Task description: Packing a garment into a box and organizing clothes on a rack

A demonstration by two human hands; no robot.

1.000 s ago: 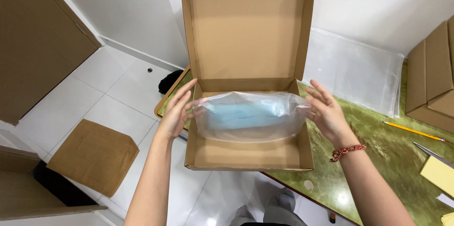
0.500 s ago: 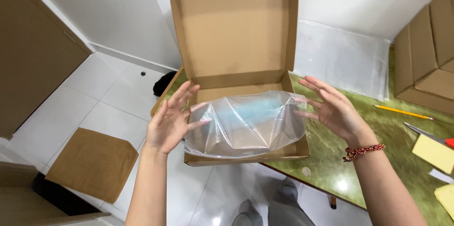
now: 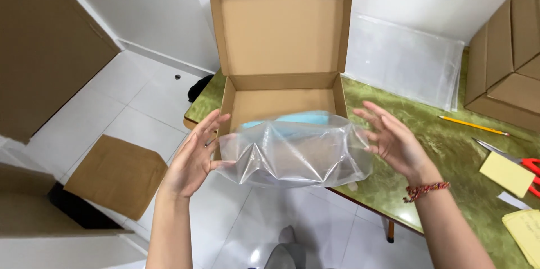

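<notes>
Open cardboard box (image 3: 281, 97) sits at the near edge of the green table (image 3: 450, 151), lid flap standing upright behind it. This box is my landmark.

Clear plastic bag (image 3: 295, 151) bulges over the box's front wall, half in, half out. Something pale blue shows inside it, at the box side; what it is I cannot tell through the creased film.

Left hand (image 3: 194, 159), just left of the box front: fingers spread, not gripping, fingertips touching the bag's left edge.

Right hand (image 3: 394, 142), just right of the box front: open too, palm facing the bag, touching or barely clear of it.

Handling judgement: bag looks light, soft, air-puffed and slick; it would crumple under a squeeze. Best held flat-palmed at both side edges.

Right of the box: pencil (image 3: 472, 125), red-handled scissors (image 3: 520, 162).
</notes>
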